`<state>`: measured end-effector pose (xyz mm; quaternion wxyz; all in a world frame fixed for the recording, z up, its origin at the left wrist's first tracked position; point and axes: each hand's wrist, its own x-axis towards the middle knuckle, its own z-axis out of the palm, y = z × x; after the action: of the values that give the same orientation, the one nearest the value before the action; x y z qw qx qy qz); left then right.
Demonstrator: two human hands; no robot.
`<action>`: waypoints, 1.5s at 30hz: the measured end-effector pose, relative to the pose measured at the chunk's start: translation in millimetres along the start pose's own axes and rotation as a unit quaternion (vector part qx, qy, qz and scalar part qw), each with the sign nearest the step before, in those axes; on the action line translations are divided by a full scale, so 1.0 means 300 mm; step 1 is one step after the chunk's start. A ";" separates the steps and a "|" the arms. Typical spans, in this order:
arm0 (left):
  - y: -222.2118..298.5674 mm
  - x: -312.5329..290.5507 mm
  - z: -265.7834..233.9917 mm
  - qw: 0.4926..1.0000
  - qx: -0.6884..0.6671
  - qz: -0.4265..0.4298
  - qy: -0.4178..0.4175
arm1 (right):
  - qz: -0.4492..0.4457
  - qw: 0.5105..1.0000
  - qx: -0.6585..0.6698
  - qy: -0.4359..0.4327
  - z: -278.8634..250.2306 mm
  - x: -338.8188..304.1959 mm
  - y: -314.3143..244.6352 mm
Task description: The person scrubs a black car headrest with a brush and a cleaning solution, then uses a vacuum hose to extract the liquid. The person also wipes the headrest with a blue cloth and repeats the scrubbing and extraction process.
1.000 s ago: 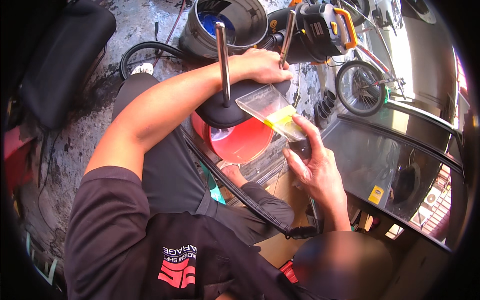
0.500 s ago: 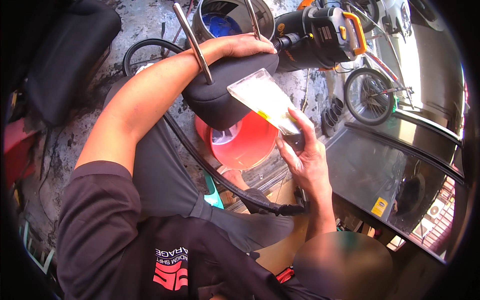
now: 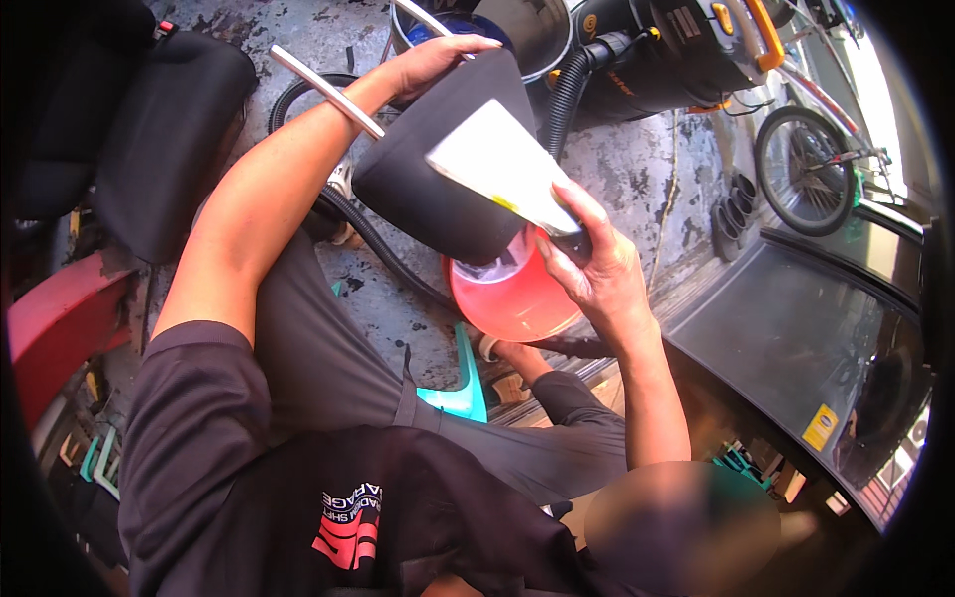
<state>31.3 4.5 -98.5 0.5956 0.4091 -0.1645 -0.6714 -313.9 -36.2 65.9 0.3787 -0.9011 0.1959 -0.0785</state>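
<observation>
A black car headrest (image 3: pixel 408 204) with two metal posts is held tilted in front of me. My left hand (image 3: pixel 438 66) grips its far edge between the posts, the forearm passing behind one post. In my right hand (image 3: pixel 602 254) is a flat, fan-shaped clear vacuum nozzle (image 3: pixel 502 164), held by its narrow dark end with thumb and fingers. Its wide edge lies over the headrest's broad face; whether it presses on the fabric I cannot tell. Below the headrest stands an orange-red bucket (image 3: pixel 517 308) with clear plastic inside.
A black vacuum cleaner (image 3: pixel 662 60) with an orange handle lies beyond, beside a grey bucket (image 3: pixel 542 30). A black hose (image 3: pixel 373 249) runs under the headrest. Black car seats (image 3: pixel 179 129) are at left, a dark glass panel (image 3: pixel 776 308) at right, and a turquoise stool (image 3: pixel 463 393) below me.
The headrest has tilted so its broad face shows more. The nozzle has shifted left and up, now over that face rather than its right edge. The whole view has also shifted.
</observation>
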 end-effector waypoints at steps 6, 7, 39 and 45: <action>-0.054 0.000 -0.175 0.997 -0.079 0.018 0.000 | 0.063 0.996 0.045 -0.033 0.016 -0.131 0.171; -0.052 0.003 -0.180 0.996 -0.083 0.018 -0.009 | 0.068 0.995 0.049 -0.046 0.016 -0.149 0.191; -0.008 0.129 -0.037 0.946 0.272 0.136 0.107 | -0.043 0.983 -0.180 0.011 -0.013 -0.041 -0.353; -0.044 0.152 -0.124 0.928 0.322 0.165 0.093 | -0.048 0.989 -0.136 0.027 0.125 -0.086 -0.189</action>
<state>52.2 -25.0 -146.7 0.5468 0.6069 -0.3805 -0.4336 -310.0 34.9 80.2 0.2433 -0.9502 0.1711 -0.0933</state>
